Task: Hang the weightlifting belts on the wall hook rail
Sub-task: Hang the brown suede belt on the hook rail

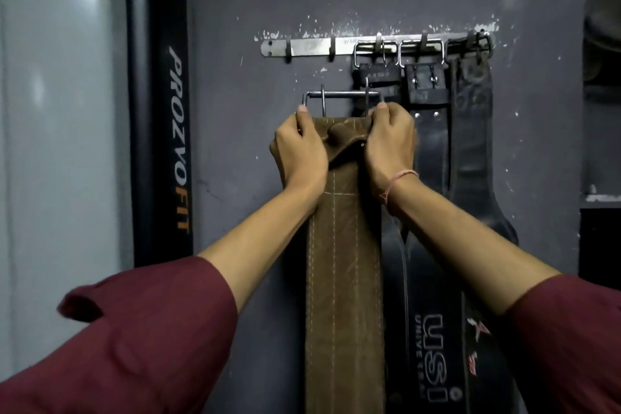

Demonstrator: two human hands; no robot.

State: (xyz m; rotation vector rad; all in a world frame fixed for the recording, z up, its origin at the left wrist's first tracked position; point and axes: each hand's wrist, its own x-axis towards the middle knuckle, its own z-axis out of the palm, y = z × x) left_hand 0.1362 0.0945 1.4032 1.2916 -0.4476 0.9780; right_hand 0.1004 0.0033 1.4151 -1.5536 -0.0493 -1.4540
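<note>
A brown leather belt (344, 279) with pale stitching hangs straight down in front of the grey wall. My left hand (299, 151) grips its top left corner and my right hand (389, 144) grips its top right corner. Its steel buckle (341, 95) stands above my fingers, below the metal hook rail (312, 46) and apart from it. Two hooks at the rail's left end are bare. Three black belts hang by their buckles from the right part of the rail: one (378, 74) partly behind my right hand, one (431, 131) in the middle, one (472, 144) at the far right.
A black padded column (161, 111) printed PROZVOFIT stands upright left of the rail. Beside it is a pale glossy wall (57, 111). Dark shelves (603, 111) fill the right edge.
</note>
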